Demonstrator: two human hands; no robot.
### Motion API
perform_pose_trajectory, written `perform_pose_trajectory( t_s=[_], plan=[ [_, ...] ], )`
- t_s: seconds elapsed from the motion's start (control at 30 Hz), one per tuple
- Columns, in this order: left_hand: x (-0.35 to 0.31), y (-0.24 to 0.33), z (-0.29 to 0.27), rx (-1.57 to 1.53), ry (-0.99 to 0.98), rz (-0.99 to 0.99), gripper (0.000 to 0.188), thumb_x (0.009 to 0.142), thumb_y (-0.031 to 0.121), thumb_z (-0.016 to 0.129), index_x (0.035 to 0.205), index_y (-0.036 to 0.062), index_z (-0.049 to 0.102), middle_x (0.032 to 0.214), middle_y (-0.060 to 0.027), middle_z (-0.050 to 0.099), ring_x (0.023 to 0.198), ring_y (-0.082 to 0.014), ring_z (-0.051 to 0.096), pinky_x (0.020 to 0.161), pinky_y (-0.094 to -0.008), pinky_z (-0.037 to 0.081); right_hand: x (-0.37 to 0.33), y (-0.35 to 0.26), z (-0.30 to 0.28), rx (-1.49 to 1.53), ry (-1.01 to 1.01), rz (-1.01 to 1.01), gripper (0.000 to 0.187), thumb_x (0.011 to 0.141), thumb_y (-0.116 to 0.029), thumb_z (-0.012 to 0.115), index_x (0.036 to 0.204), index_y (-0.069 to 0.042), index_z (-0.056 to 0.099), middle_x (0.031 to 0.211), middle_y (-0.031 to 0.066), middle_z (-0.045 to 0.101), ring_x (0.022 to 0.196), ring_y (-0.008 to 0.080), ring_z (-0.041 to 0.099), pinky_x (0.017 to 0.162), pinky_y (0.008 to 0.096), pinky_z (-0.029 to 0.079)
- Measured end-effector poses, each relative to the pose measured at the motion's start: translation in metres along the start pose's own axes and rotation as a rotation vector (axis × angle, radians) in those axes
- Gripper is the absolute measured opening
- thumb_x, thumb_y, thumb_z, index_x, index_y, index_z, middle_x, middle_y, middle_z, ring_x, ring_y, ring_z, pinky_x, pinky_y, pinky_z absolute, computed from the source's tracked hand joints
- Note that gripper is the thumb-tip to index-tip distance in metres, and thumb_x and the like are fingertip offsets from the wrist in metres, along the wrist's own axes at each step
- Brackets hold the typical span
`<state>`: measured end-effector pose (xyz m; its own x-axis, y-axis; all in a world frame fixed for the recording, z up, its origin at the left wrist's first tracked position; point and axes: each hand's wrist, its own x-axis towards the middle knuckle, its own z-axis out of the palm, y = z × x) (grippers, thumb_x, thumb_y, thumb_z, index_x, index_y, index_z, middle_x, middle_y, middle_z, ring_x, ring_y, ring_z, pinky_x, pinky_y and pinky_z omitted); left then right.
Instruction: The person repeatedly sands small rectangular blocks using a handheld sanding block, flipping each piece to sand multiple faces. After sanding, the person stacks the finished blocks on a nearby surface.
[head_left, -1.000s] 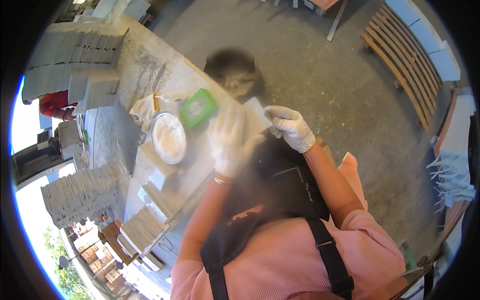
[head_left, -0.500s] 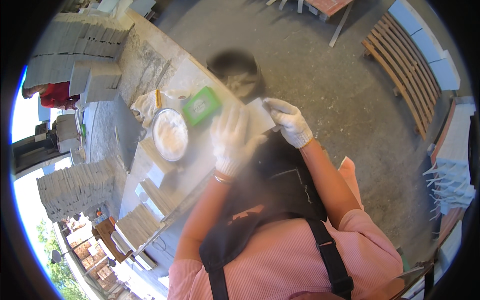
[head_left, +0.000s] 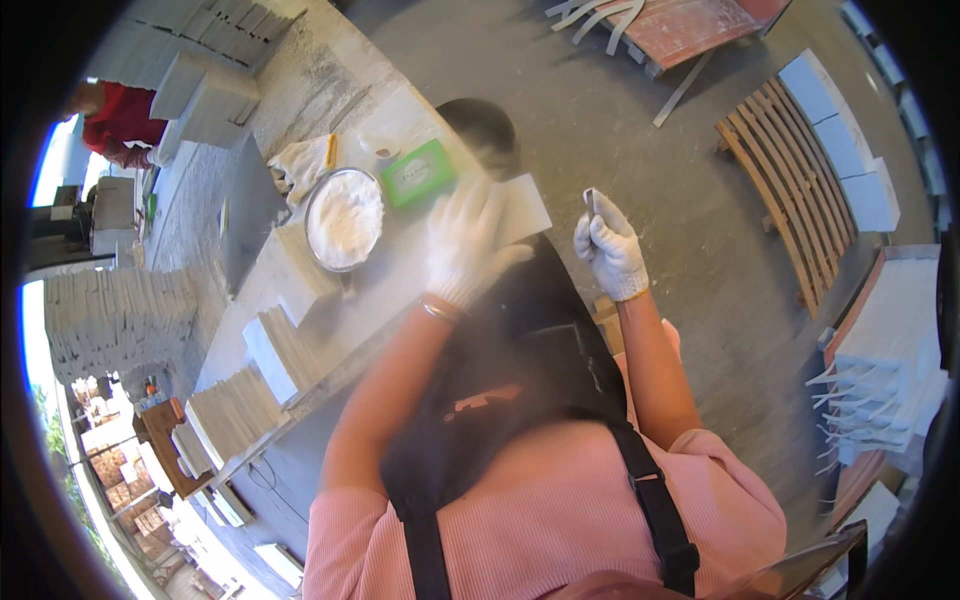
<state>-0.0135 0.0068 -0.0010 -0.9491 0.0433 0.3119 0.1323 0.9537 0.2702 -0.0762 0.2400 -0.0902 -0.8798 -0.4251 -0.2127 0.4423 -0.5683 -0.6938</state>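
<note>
Left hand point(head_left: 462, 240) flat on a white tile point(head_left: 515, 212) overhanging the bench point(head_left: 300, 110); right hand point(head_left: 610, 250) grips a small blade point(head_left: 590, 203); the tile could tip off.

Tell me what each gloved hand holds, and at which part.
The right hand grips a small thin blade-like tool by its lower end. The left hand lies flat on a white tile, pressing it rather than gripping.

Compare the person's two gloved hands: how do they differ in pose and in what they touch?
The left hand lies flat, fingers spread, pressing on the pale stone tile; the right hand is closed in a fist around a small thin blade-like tool. The left hand rests on the workbench; the right hand is raised off it. Both wear white gloves.
</note>
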Motion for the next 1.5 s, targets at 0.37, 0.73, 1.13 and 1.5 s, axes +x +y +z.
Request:
perform_pose_trajectory(
  t_s=[0.37,0.73,1.13,1.5],
  plan=[
    [0.020,-0.024,-0.059,-0.119,-0.408,-0.002,0.023,0.096,0.033,0.063,0.109,0.0178,0.074,0.095,-0.0154,0.074,0.088,-0.0380,0.071,0.076,-0.0470,0.057,-0.033,-0.050,0.026,-0.424,0.079,0.046,0.041,0.098,-0.016,0.070,0.135,-0.004,0.061,0.098,0.0065,0.068,0.080,0.0141,0.063,0.066,0.0240,0.048],
    [0.012,-0.054,-0.062,-0.157,-0.124,0.047,0.018,0.089,0.022,0.068,0.105,0.0188,0.076,0.091,-0.0115,0.073,0.087,-0.0350,0.070,0.073,-0.0468,0.055,0.033,-0.110,0.123,-1.184,-0.490,-0.309,0.030,0.097,-0.002,0.066,0.126,-0.003,0.073,0.100,0.0040,0.073,0.085,0.0104,0.065,0.075,0.0246,0.053],
    [0.022,-0.060,-0.061,-0.136,-0.234,0.009,0.018,0.088,0.022,0.070,0.103,0.0163,0.076,0.092,-0.0104,0.074,0.088,-0.0350,0.071,0.075,-0.0459,0.056,0.065,-0.126,0.143,-1.553,-0.815,-0.125,0.025,0.092,-0.014,0.066,0.112,-0.016,0.081,0.098,0.0100,0.074,0.095,0.0251,0.070,0.087,0.0347,0.054],
    [0.049,-0.049,-0.036,-0.060,-0.550,0.019,0.025,0.087,0.032,0.073,0.109,0.0203,0.075,0.093,-0.0127,0.075,0.088,-0.0359,0.072,0.078,-0.0484,0.055,0.019,-0.129,0.076,-1.126,-0.270,0.006,0.031,0.096,-0.002,0.068,0.126,-0.004,0.074,0.098,0.0008,0.072,0.081,0.0059,0.061,0.074,0.0215,0.051]
  ],
)
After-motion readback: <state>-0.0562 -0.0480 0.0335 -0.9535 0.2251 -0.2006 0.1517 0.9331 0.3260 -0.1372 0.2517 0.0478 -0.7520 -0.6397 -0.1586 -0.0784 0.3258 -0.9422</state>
